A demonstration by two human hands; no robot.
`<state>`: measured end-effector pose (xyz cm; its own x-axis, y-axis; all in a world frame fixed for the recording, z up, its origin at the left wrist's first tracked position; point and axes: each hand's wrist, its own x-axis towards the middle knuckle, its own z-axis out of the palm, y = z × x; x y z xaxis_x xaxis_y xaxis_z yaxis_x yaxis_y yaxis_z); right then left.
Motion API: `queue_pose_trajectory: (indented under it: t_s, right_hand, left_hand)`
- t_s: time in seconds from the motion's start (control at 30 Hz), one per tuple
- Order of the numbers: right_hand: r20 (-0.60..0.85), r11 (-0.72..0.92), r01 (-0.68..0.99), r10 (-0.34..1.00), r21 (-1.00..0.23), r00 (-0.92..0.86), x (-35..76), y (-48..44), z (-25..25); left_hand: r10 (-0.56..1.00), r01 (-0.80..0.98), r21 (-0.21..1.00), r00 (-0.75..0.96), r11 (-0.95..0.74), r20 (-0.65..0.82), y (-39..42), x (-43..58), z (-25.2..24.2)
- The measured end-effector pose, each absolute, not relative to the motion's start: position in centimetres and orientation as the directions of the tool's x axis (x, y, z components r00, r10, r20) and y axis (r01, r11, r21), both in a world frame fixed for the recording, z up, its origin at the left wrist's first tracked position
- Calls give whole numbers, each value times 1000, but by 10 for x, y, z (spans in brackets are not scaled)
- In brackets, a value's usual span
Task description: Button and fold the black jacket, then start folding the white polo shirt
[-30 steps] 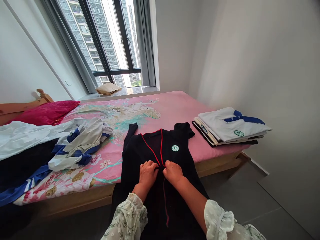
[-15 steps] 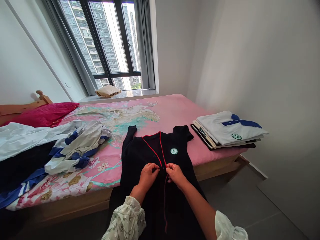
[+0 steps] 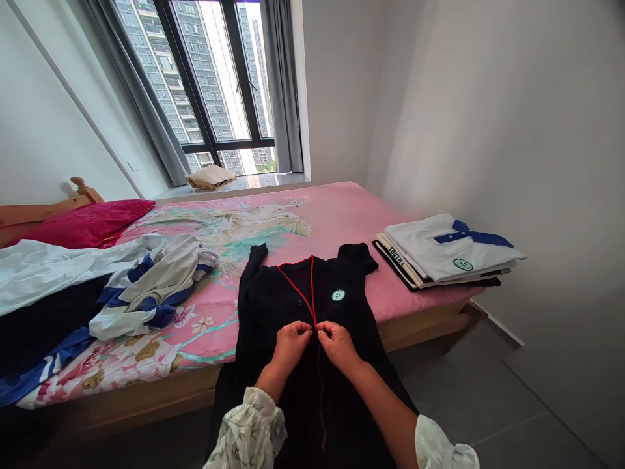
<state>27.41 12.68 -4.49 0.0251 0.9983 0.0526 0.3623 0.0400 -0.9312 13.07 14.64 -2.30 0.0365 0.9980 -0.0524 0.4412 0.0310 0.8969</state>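
A black cardigan [image 3: 278, 296] with red trim along its V-neck and a round green-and-white badge lies on the near edge of the bed, its lower part hanging towards me. At the bottom of the V, my left hand [image 3: 291, 344] pinches the front edge on the left. My right hand [image 3: 336, 345] pinches the red-trimmed edge on the right, and the fingertips of both hands nearly meet. Below them the front opening runs down as a thin dark-red line. Any button between the fingers is hidden.
Folded shirts [image 3: 439, 254] are stacked at the bed's right corner. Crumpled white, blue and black clothes [image 3: 151, 286] lie on the left, before a red pillow [image 3: 88, 221]. The bed [image 3: 336, 208] has a pink sheet. A folded beige item [image 3: 211, 176] rests on the windowsill.
My right hand has moved left with its edge of the cardigan, bringing the two front edges together at the bottom of the V. My left hand has barely moved.
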Motion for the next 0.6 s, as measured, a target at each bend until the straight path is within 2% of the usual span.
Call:
queue_pose_trajectory:
  t_s: [0.27,0.43,0.6]
  right_hand:
    - [25,36,429,999,-903,-33,279,137,-46]
    - [51,75,457,997,-886,-65,277,135,-40]
    - [1,36,411,996,-911,-85,279,136,-38]
  left_hand:
    - [982,151,978,95,145,-160,147,132,-31]
    - [976,69,978,70,199,-204,147,135,-31]
    - [960,1,961,34,276,-276,147,136,-33]
